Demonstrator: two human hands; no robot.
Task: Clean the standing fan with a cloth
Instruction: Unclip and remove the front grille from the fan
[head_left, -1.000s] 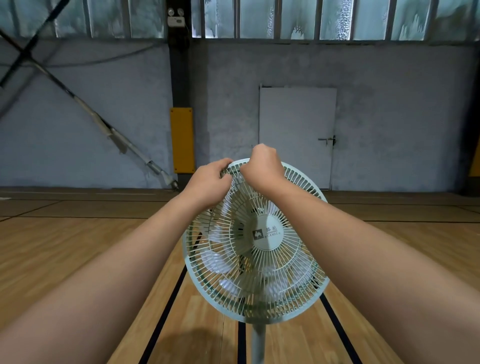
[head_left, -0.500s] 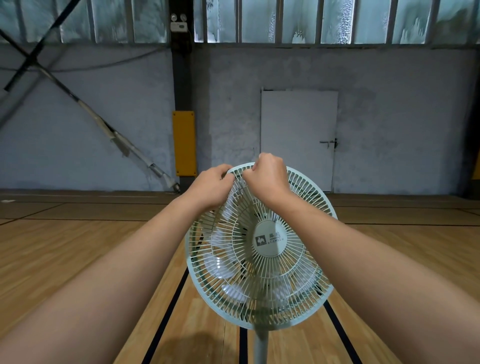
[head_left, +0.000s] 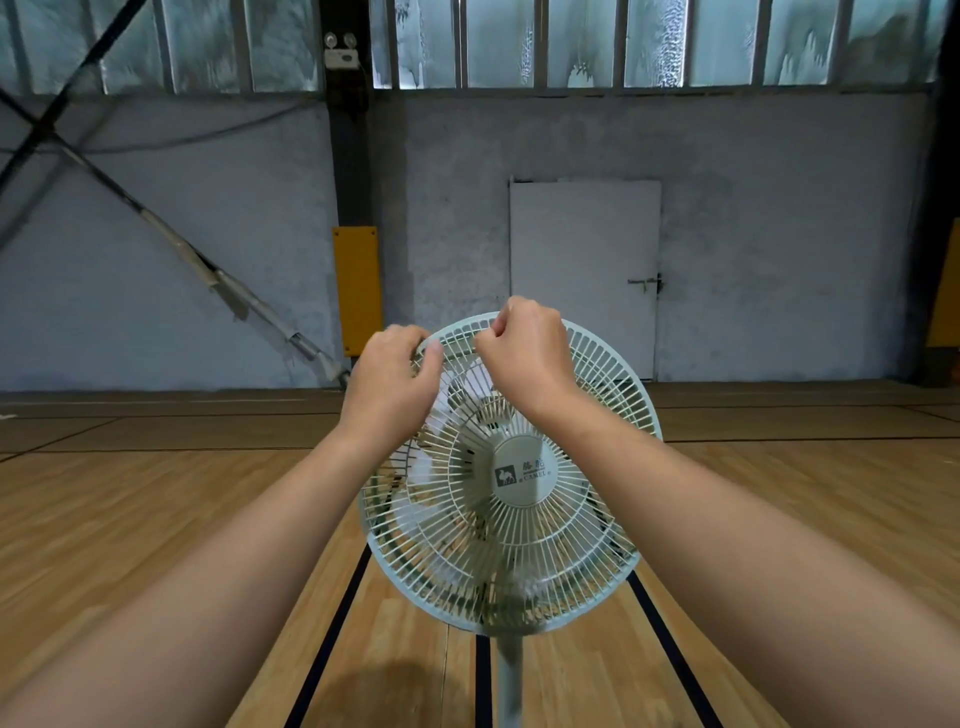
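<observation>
As hands (head_left: 387, 387) (head_left: 524, 353) grip, fan (head_left: 522, 475) (upright) faces camera

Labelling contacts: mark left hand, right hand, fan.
left hand (head_left: 392, 382), head view, back of hand.
right hand (head_left: 524, 353), head view, back of hand.
fan (head_left: 522, 475), head view, grille's centre badge.

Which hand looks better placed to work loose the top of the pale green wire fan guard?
Probably the right. The right hand pinches the pale green wire fan guard at the top of its rim; the left hand grips the rim off to the side, better suited to steadying.
</observation>
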